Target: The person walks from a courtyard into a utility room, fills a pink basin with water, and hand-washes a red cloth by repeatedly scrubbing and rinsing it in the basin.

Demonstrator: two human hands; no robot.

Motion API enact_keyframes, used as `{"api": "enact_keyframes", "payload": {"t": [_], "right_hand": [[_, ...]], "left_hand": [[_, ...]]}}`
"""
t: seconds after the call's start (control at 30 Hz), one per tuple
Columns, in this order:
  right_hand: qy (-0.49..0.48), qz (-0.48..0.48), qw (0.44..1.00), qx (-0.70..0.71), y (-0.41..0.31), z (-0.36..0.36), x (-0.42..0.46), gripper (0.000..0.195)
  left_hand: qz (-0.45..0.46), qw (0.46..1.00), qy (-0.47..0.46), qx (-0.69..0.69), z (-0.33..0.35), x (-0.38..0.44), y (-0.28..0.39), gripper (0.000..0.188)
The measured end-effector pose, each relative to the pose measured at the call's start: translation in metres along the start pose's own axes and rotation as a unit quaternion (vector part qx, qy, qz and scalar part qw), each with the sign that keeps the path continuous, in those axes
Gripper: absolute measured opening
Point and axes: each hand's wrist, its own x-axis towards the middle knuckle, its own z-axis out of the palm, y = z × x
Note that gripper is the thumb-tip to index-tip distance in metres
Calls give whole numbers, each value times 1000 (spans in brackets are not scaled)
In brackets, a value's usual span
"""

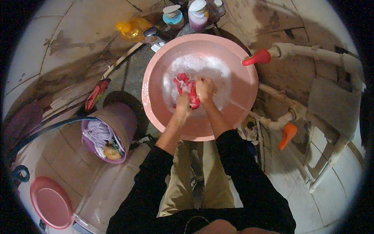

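Note:
A wide pink plastic basin stands before me, with a shiny, wet-looking bottom. Inside it is a bunched red cloth with whitish parts, which looks wet. My left hand is closed on its near left portion. Curled into a fist, my right hand grips the cloth at its right side. The fingertips of both hands are hidden by the hands themselves.
Pump bottles and a yellow bottle sit beyond the basin. A red-handled tap reaches the right rim; an orange-handled valve is lower. At left are a purple bin holding waste and a pink round tub.

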Motion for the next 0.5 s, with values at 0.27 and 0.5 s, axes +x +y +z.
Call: {"api": "enact_keyframes", "payload": {"t": [0.27,0.5], "right_hand": [[-18,-111,979,-168,3,38,-56,25],[51,-147,986,64,-37,35,-90,37]], "left_hand": [[40,961,-229,-148,-10,-25,23,35],[45,988,-121,-84,-40,-33,77,39]]}}
